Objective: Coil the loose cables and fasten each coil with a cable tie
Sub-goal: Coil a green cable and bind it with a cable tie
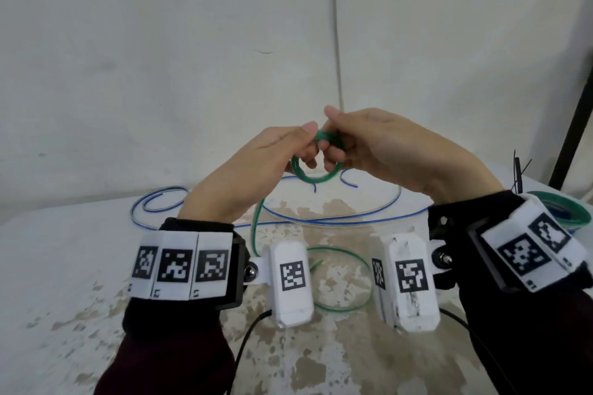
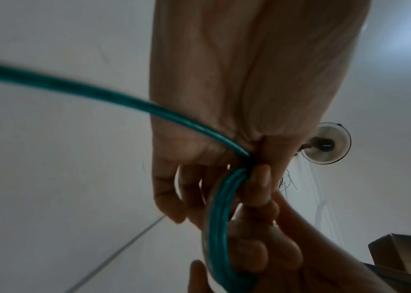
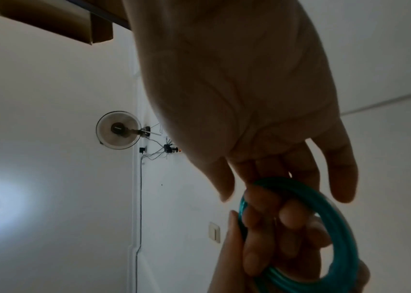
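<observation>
Up above the stained desk (image 1: 96, 266) mid-span, both hands meet — left hand (image 1: 256, 170) and right hand (image 1: 394, 154) each pinch the small green cable coil (image 1: 316, 178); its loose tail drops to the desk, blue-white cable (image 1: 321, 220) behind.

Left hand (image 1: 256, 167) and right hand (image 1: 388, 151) raised (fingers pinching).

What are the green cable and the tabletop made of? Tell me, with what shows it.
Green cable: likely plastic-sheathed wire; glossy, smooth, holds tight loops.
Tabletop: white coating worn through in patches to brown beneath, perhaps painted wood or board; the base cannot be told for certain.
</observation>
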`<state>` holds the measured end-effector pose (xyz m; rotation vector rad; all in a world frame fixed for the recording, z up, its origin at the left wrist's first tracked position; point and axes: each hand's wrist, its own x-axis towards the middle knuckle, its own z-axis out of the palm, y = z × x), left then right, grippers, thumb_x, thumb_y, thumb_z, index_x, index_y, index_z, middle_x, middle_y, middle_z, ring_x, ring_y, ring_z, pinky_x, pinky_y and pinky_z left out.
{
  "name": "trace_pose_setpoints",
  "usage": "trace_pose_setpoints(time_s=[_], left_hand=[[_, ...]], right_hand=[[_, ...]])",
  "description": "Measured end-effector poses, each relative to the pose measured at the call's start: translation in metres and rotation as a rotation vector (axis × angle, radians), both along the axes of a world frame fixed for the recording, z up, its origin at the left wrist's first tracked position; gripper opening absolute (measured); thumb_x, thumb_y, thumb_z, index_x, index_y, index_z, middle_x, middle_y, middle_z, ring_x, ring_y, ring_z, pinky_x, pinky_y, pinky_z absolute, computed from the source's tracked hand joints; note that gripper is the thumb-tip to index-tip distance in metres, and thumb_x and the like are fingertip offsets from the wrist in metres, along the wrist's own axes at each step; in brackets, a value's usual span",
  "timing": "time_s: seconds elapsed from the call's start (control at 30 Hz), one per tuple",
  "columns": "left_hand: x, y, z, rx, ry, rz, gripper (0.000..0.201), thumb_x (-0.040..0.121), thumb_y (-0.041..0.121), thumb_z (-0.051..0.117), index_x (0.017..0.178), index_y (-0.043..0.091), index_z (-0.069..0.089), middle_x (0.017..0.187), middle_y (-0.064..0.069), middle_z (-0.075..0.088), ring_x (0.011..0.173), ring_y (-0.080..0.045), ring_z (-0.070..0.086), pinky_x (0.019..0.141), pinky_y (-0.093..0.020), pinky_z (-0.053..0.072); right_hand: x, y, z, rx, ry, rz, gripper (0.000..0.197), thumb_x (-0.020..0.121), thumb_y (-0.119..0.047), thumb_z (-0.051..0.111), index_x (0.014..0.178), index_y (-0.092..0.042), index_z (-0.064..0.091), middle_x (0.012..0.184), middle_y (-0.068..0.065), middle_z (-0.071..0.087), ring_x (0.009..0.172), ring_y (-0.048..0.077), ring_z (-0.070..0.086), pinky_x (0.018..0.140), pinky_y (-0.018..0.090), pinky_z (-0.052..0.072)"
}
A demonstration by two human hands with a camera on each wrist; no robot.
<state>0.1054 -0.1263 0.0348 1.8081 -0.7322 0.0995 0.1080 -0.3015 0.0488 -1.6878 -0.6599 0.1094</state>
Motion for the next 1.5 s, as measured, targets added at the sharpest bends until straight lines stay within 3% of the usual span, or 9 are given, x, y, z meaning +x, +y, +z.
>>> trace_pose_setpoints(time_s=[0.2, 0.37, 0.73, 0.9, 0.97, 1.03, 1.2, 1.37, 1.5], left_hand=[[0.0, -0.01, -0.001, -0.081, 0.027, 0.053, 0.045, 0.101, 0.039, 0.034, 0.072, 0.009, 0.051, 0.067, 0.009, 0.055, 0.077, -0.014, 0.052, 0.075, -0.031, 0.042], [0.002, -0.014, -0.002, -0.206, 0.049, 0.022, 0.042, 0.103, 0.032, 0.031, 0.067, 0.015, 0.044, 0.072, 0.004, 0.05, 0.079, -0.012, 0.05, 0.074, -0.03, 0.042], [-0.005, 0.001, 0.002, 0.079, 0.009, -0.057, 0.039, 0.091, 0.038, 0.039, 0.063, 0.017, 0.056, 0.072, -0.004, 0.046, 0.074, -0.013, 0.052, 0.086, -0.04, 0.047], [-0.002, -0.003, 0.002, -0.064, 0.01, -0.046, 0.038, 0.095, 0.035, 0.042, 0.066, 0.011, 0.048, 0.069, 0.0, 0.049, 0.078, -0.022, 0.051, 0.077, -0.031, 0.047], [0.001, -0.005, 0.001, -0.113, -0.014, -0.008, 0.036, 0.1, 0.03, 0.039, 0.071, 0.012, 0.05, 0.072, 0.001, 0.049, 0.079, -0.02, 0.05, 0.075, -0.031, 0.046], [0.003, -0.004, 0.0, -0.1, -0.034, 0.002, 0.033, 0.098, 0.03, 0.038, 0.072, 0.014, 0.05, 0.075, 0.002, 0.049, 0.078, -0.014, 0.05, 0.071, -0.026, 0.045], [-0.001, -0.002, 0.0, 0.083, -0.046, 0.014, 0.032, 0.09, 0.037, 0.036, 0.072, 0.013, 0.048, 0.074, 0.001, 0.047, 0.073, -0.01, 0.05, 0.08, -0.03, 0.044], [-0.005, -0.005, 0.004, 0.057, -0.067, 0.003, 0.034, 0.095, 0.032, 0.038, 0.073, 0.01, 0.052, 0.069, 0.005, 0.047, 0.07, -0.009, 0.048, 0.071, -0.022, 0.044], [0.0, -0.01, 0.002, -0.093, -0.055, 0.04, 0.039, 0.101, 0.031, 0.036, 0.078, 0.006, 0.054, 0.073, -0.001, 0.047, 0.075, -0.017, 0.049, 0.077, -0.033, 0.043]], right_hand=[[0.0, 0.009, 0.001, 0.21, 0.018, -0.107, 0.034, 0.103, -0.019, 0.037, 0.074, -0.008, 0.052, 0.051, -0.006, 0.043, 0.054, 0.01, 0.043, 0.06, 0.016, 0.044], [0.004, 0.013, 0.001, 0.447, 0.096, -0.129, 0.033, 0.102, -0.017, 0.036, 0.074, -0.007, 0.05, 0.053, -0.002, 0.037, 0.056, 0.013, 0.045, 0.075, 0.026, 0.043], [-0.009, -0.001, 0.003, -0.222, -0.159, -0.032, 0.037, 0.103, -0.023, 0.033, 0.08, -0.004, 0.055, 0.056, -0.003, 0.042, 0.064, 0.015, 0.057, 0.073, 0.02, 0.051], [-0.005, 0.004, 0.003, -0.088, -0.231, -0.105, 0.033, 0.103, -0.02, 0.034, 0.079, -0.004, 0.05, 0.057, -0.002, 0.04, 0.052, 0.012, 0.049, 0.07, 0.034, 0.052], [-0.002, 0.008, 0.002, 0.079, -0.15, -0.15, 0.034, 0.103, -0.022, 0.034, 0.076, -0.008, 0.048, 0.05, -0.009, 0.036, 0.047, 0.01, 0.045, 0.082, 0.043, 0.053], [0.0, 0.007, 0.002, 0.153, -0.063, -0.137, 0.034, 0.103, -0.023, 0.033, 0.075, -0.01, 0.047, 0.048, -0.01, 0.036, 0.048, 0.011, 0.048, 0.084, 0.039, 0.053], [-0.002, -0.003, 0.004, 0.009, 0.047, -0.024, 0.039, 0.103, -0.025, 0.034, 0.077, -0.005, 0.054, 0.051, 0.0, 0.045, 0.058, 0.019, 0.063, 0.064, 0.022, 0.051], [-0.006, -0.002, 0.004, -0.045, -0.048, -0.028, 0.036, 0.102, -0.026, 0.036, 0.075, -0.01, 0.054, 0.051, -0.009, 0.037, 0.049, 0.011, 0.048, 0.067, 0.023, 0.051], [-0.006, 0.009, 0.004, 0.058, -0.102, -0.153, 0.036, 0.103, -0.028, 0.035, 0.074, -0.011, 0.049, 0.045, -0.013, 0.035, 0.041, 0.008, 0.038, 0.077, 0.037, 0.053]])
